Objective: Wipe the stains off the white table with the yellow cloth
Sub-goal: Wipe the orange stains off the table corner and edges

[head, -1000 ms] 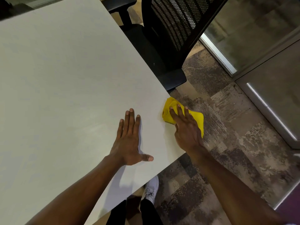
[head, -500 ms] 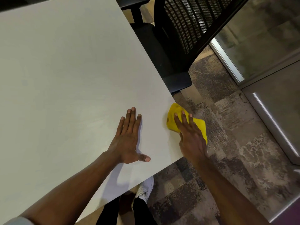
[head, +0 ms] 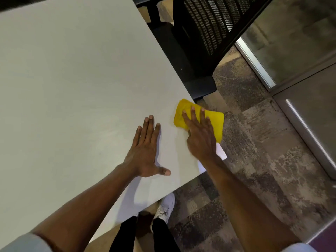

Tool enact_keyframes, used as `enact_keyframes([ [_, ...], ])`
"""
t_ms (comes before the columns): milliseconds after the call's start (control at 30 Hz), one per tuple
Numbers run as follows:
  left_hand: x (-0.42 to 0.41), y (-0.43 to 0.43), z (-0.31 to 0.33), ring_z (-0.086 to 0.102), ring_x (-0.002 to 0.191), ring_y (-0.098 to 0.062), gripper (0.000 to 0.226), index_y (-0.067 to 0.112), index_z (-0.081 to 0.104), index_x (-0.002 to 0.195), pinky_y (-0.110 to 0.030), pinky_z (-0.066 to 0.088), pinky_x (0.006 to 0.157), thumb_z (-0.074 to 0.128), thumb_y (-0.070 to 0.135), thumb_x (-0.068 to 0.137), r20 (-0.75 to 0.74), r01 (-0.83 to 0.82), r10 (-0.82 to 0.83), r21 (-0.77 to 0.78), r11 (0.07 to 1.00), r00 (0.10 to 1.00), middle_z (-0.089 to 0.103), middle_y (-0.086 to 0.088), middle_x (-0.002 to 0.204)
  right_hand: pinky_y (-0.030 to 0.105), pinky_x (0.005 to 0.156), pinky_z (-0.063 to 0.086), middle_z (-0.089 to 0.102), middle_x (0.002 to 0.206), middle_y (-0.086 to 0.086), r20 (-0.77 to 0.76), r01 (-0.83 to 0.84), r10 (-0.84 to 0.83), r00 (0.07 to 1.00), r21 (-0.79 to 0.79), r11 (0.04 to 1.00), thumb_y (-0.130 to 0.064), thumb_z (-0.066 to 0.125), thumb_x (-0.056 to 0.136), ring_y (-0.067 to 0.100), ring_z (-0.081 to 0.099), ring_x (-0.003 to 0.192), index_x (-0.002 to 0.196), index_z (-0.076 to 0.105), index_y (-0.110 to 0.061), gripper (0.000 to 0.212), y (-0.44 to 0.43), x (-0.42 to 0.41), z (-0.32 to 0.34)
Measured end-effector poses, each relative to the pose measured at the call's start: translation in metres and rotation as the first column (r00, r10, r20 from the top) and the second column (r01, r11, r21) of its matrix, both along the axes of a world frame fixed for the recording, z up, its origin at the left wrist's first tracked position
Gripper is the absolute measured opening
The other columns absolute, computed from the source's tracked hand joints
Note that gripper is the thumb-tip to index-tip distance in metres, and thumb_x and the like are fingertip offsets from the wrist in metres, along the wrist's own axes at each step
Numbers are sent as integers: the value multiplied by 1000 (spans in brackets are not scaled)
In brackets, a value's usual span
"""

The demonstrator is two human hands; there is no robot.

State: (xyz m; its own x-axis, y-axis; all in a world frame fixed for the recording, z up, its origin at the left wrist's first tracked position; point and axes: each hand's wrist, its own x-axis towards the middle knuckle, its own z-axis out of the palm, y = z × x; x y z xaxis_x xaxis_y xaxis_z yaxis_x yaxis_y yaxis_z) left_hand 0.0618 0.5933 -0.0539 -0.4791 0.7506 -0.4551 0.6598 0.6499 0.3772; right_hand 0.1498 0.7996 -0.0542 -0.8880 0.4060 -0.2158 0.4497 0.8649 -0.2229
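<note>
The white table (head: 72, 88) fills the left of the view, its near right corner under my hands. A folded yellow cloth (head: 215, 122) lies at the table's right edge, partly hanging past it. My right hand (head: 200, 135) presses flat on the cloth, fingers spread over it. Flat on the bare tabletop just left of the cloth rests my left hand (head: 147, 151), fingers together, thumb out, holding nothing. I cannot make out any clear stain on the surface.
A black mesh office chair (head: 200, 42) stands against the table's right edge, just beyond the cloth. Patterned carpet (head: 254, 160) lies to the right, with a glass partition (head: 300, 42) behind it. My legs and a white shoe (head: 165, 208) show below the table corner.
My right hand and the cloth have shifted slightly along the table's right edge, toward the corner, with the cloth hanging further off. My left hand has stayed planted.
</note>
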Motion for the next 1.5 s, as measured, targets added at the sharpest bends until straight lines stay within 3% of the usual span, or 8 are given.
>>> enact_keyframes([
  [267,0,1,5,-45,157,-32,170,11,-34,164,-53,-16,134,68,100,61,15,20,-19,-11,1000,1000,-51,-13,166,58,130,12,1,175,3,37,-4,5,999,-14,1000,-7,51,87,36,-9,161,166,8,-29,92,-93,93,8],
  [433,2,0,4,-42,159,-33,170,10,-31,165,-54,-13,135,65,102,60,-30,28,-29,-22,999,999,-48,-15,168,55,130,8,6,175,3,42,175,-173,984,-50,983,-6,53,89,37,-5,162,165,16,-30,88,-84,59,10],
  [533,3,-2,5,-38,161,-33,171,9,-26,167,-51,-11,136,67,102,57,-43,22,-23,-6,1000,999,-42,-17,171,56,130,9,7,175,4,31,180,-178,984,-84,980,-17,60,91,37,-4,162,165,16,-29,87,-97,57,11],
  [700,3,-2,3,-37,161,-34,172,7,-24,168,-52,-11,136,65,103,56,-69,42,-43,-18,999,997,-40,-18,172,54,130,12,-4,175,-4,32,231,-230,973,-37,972,-7,47,92,31,-12,162,165,4,-36,90,-136,122,10],
  [967,5,0,2,-40,159,-36,168,6,-29,166,-53,-14,135,58,105,62,-99,91,-96,-56,994,990,-43,-19,170,54,131,3,4,175,6,-27,361,-363,931,-66,930,-10,51,101,37,-10,161,166,13,-28,77,-99,90,2],
  [1233,39,-21,-3,-36,161,-38,160,4,-26,166,-58,-8,136,33,111,63,-123,212,-211,0,977,970,-41,-22,171,53,132,4,5,175,0,-59,349,-353,934,-60,935,-3,49,98,33,-8,162,165,16,-32,80,-122,143,5],
  [1367,38,-19,-5,-37,160,-39,160,4,-28,165,-59,-8,135,40,109,65,-137,230,-232,-26,973,963,-42,-23,170,50,132,1,5,175,4,-56,418,-421,905,-51,907,-4,48,101,36,-11,161,165,17,-30,76,-89,108,1],
  [1500,40,-18,-5,-39,160,-40,162,3,-28,165,-57,-13,134,46,107,66,-143,224,-227,-36,974,963,-42,-24,169,51,132,3,6,175,8,-75,367,-373,925,-82,927,-4,51,100,38,-9,161,165,17,-26,77,-87,99,-2],
])
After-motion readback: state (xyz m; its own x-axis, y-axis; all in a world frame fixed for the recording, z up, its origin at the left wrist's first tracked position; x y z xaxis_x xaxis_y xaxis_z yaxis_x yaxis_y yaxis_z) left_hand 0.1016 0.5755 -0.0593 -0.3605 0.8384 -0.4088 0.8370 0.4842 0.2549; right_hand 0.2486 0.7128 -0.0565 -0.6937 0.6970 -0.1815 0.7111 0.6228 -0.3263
